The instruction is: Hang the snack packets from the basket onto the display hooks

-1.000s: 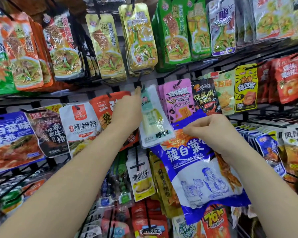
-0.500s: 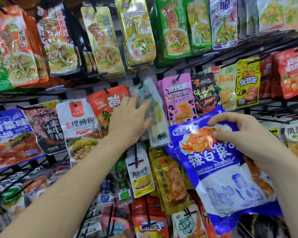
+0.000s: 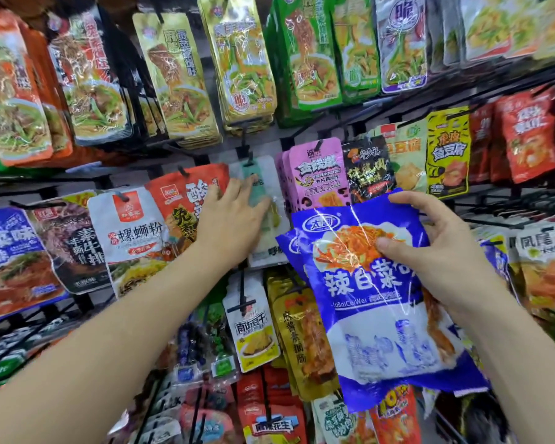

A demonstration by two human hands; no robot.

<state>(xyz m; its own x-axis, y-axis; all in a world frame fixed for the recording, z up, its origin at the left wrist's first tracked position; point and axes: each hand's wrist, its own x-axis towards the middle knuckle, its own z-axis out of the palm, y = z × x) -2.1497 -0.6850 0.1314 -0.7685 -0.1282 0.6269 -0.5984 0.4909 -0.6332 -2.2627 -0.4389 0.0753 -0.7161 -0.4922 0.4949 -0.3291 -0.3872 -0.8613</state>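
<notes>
The pale packet (image 3: 265, 200) is now hanging on its hook (image 3: 250, 148), the spread left hand (image 3: 234, 219) is leaving it, and the right hand (image 3: 436, 248) is pinching blue packets (image 3: 366, 283), probably next to hang.

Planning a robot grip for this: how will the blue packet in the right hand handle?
The blue packet is probably floppy: its film creases under the right hand. Glare streaks suggest a slick surface. It looks full, so likely weighty enough to sag.

A single head-worn wide-angle camera looked forward and slightly down, close to a black wire display rack (image 3: 359, 123) of hanging snack packets.
</notes>
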